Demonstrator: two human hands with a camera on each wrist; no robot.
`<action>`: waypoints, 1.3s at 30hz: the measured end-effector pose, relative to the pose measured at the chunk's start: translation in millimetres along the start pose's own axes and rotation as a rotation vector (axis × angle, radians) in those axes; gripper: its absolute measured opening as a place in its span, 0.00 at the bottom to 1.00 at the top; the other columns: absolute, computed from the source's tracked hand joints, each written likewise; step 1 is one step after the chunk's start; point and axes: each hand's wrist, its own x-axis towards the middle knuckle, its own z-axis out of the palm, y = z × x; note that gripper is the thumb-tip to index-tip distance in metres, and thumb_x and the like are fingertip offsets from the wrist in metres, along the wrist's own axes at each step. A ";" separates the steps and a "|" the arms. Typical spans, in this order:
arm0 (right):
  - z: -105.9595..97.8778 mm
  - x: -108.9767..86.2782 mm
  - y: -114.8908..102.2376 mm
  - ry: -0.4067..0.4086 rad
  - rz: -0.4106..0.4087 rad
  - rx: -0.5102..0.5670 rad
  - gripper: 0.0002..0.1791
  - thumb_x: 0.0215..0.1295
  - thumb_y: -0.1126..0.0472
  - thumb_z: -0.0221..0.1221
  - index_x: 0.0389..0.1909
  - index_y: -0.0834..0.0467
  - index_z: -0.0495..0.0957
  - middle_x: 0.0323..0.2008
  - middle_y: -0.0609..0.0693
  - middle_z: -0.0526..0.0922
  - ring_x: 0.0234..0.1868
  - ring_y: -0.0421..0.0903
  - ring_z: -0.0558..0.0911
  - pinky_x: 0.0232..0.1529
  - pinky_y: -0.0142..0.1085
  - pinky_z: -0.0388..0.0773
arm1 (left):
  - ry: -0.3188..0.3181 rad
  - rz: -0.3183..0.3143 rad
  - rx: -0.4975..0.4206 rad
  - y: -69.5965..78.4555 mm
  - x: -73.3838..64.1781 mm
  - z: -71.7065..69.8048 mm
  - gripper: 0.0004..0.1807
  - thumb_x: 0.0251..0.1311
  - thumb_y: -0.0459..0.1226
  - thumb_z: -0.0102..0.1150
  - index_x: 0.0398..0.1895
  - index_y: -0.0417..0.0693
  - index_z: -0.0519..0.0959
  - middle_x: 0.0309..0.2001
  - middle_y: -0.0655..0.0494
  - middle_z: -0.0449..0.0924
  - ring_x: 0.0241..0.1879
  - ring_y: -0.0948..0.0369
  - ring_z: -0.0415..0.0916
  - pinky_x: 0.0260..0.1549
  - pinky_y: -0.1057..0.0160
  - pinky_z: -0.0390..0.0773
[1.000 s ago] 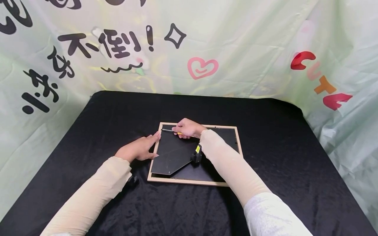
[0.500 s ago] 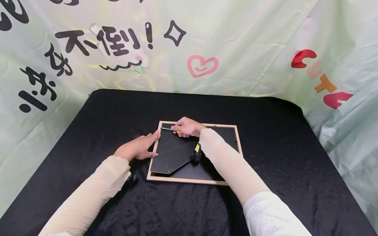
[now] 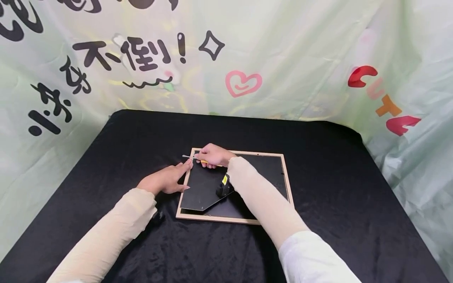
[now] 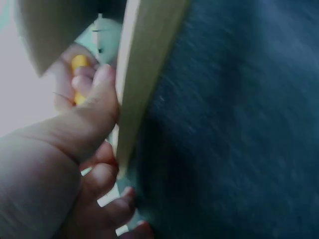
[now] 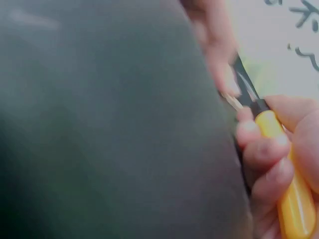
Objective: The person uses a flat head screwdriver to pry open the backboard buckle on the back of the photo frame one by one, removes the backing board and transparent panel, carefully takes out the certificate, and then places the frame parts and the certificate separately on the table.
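Left hand lay spread, right hand gripped screwdriver — both at left end of frame — likely prying; next needed steady tip.

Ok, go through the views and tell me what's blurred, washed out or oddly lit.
Head: fairly clear and evenly lit, the frame reading well against the dark cloth; left wrist: hazy, fingers soft, bluish cast on the cloth, far left washed out; right wrist: board blurred, with a pale streak, perhaps glare, at top left, tool somewhat sharper.
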 end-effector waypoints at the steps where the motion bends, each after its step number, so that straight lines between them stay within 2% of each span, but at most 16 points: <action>1: 0.5 0.9 -0.5 -0.009 0.016 -0.003 0.15 0.73 0.55 0.53 0.32 0.62 0.80 0.18 0.49 0.75 0.14 0.41 0.70 0.16 0.30 0.67 | -0.002 0.004 -0.006 -0.3 0.7 1.3 0.45 0.64 0.44 0.61 0.74 0.33 0.50 0.74 0.37 0.48 0.71 0.41 0.51 0.67 0.47 0.55; 5: -3.9 -1.6 0.3 0.006 0.058 -0.012 0.16 0.74 0.55 0.52 0.32 0.62 0.80 0.19 0.50 0.75 0.15 0.41 0.70 0.17 0.30 0.67 | 0.014 0.006 -0.011 -1.3 3.1 2.0 0.46 0.63 0.44 0.62 0.75 0.33 0.49 0.73 0.36 0.51 0.70 0.42 0.53 0.66 0.48 0.57; 9: -9.0 -6.6 2.6 0.010 0.064 -0.015 0.17 0.74 0.54 0.52 0.34 0.63 0.80 0.19 0.50 0.75 0.16 0.41 0.71 0.18 0.30 0.68 | 0.001 -0.029 -0.019 -2.3 1.0 0.6 0.46 0.63 0.44 0.62 0.75 0.35 0.48 0.74 0.37 0.48 0.71 0.43 0.52 0.67 0.49 0.56; 13: -16.8 -12.6 6.8 0.016 0.097 -0.041 0.16 0.73 0.55 0.53 0.32 0.62 0.80 0.19 0.49 0.75 0.15 0.41 0.70 0.17 0.30 0.67 | -0.017 -0.032 -0.033 -1.6 0.9 2.4 0.46 0.64 0.43 0.61 0.75 0.34 0.47 0.74 0.36 0.45 0.71 0.42 0.50 0.67 0.48 0.55; 20: -20.9 -14.8 7.0 0.026 0.111 -0.077 0.16 0.72 0.55 0.55 0.28 0.62 0.80 0.17 0.48 0.74 0.14 0.40 0.69 0.15 0.30 0.66 | -0.024 -0.105 -0.049 0.1 1.2 2.5 0.46 0.63 0.42 0.62 0.76 0.39 0.45 0.75 0.37 0.45 0.70 0.43 0.54 0.66 0.47 0.57; 39: -20.4 -12.2 10.6 0.031 0.071 -0.009 0.15 0.72 0.57 0.55 0.29 0.63 0.80 0.16 0.49 0.74 0.13 0.40 0.68 0.16 0.30 0.65 | -0.033 -0.064 -0.038 2.7 -1.1 -2.7 0.47 0.64 0.44 0.61 0.76 0.35 0.44 0.73 0.33 0.47 0.71 0.41 0.50 0.67 0.47 0.56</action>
